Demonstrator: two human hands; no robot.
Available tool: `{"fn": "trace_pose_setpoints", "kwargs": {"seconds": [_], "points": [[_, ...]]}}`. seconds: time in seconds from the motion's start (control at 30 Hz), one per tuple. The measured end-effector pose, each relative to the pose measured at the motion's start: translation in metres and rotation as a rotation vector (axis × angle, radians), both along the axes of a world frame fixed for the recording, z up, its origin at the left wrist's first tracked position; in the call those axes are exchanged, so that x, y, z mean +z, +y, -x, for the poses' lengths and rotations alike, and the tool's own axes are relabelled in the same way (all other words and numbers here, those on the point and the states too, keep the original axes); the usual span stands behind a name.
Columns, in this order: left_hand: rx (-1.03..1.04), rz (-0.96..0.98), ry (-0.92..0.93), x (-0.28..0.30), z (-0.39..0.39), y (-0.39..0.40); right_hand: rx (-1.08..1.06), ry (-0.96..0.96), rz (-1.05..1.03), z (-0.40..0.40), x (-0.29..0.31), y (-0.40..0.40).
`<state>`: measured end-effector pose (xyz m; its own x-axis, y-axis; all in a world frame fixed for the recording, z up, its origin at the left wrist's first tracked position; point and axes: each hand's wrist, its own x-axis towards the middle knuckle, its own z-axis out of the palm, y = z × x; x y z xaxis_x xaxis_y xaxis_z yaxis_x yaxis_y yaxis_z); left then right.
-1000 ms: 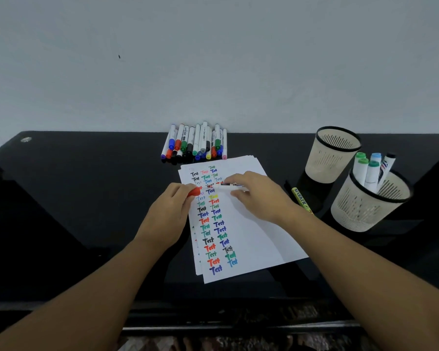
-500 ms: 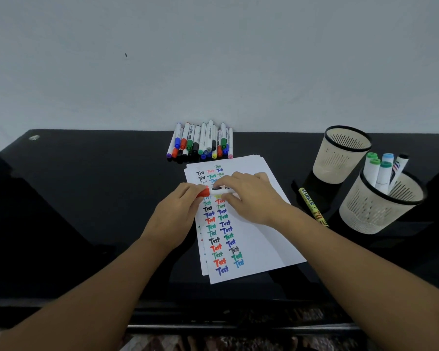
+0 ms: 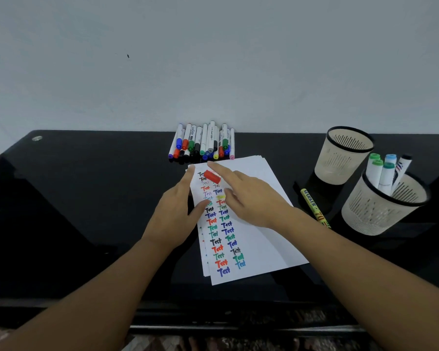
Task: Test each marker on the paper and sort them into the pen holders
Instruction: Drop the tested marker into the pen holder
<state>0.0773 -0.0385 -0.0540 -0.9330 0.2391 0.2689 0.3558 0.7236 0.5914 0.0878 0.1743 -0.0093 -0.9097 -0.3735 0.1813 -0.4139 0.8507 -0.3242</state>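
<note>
A: Red cap [image 3: 212, 176] over the paper [image 3: 254, 224], between the hands; marker body hidden
B: Left hand [image 3: 174, 219], right hand [image 3: 251, 202] both spread, gripping nothing. Probably recapping; next, regrasp, then sort into a holder [image 3: 384, 206]

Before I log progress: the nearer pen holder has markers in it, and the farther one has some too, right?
Not quite. The head view shows the nearer pen holder with markers standing in it, but the farther pen holder has none showing.
</note>
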Motion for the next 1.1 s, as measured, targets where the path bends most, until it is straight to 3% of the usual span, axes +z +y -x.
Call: {"fn": "trace_pose_setpoints", "kwargs": {"seconds": [0.13, 0.27, 0.6, 0.87, 1.0, 1.1], "points": [[-0.004, 0.163, 0.047, -0.007, 0.004, -0.003, -0.033, -0.034, 0.112, 0.0, 0.003, 0.002], [-0.01, 0.203, 0.049, -0.006, 0.004, -0.002, -0.057, -0.069, 0.256, -0.003, 0.004, 0.004], [-0.022, 0.239, 0.053, -0.002, 0.003, -0.001, -0.106, -0.146, 0.287, -0.014, 0.0, 0.008], [-0.088, 0.189, 0.067, -0.003, 0.0, -0.004, -0.19, -0.21, 0.521, -0.022, -0.001, 0.021], [-0.161, 0.373, -0.047, 0.002, 0.001, 0.0, -0.24, -0.299, 0.646, -0.036, 0.0, 0.036], [-0.229, 0.516, -0.138, 0.007, -0.005, 0.007, -0.27, -0.231, 0.645, -0.044, -0.002, 0.047]]}}
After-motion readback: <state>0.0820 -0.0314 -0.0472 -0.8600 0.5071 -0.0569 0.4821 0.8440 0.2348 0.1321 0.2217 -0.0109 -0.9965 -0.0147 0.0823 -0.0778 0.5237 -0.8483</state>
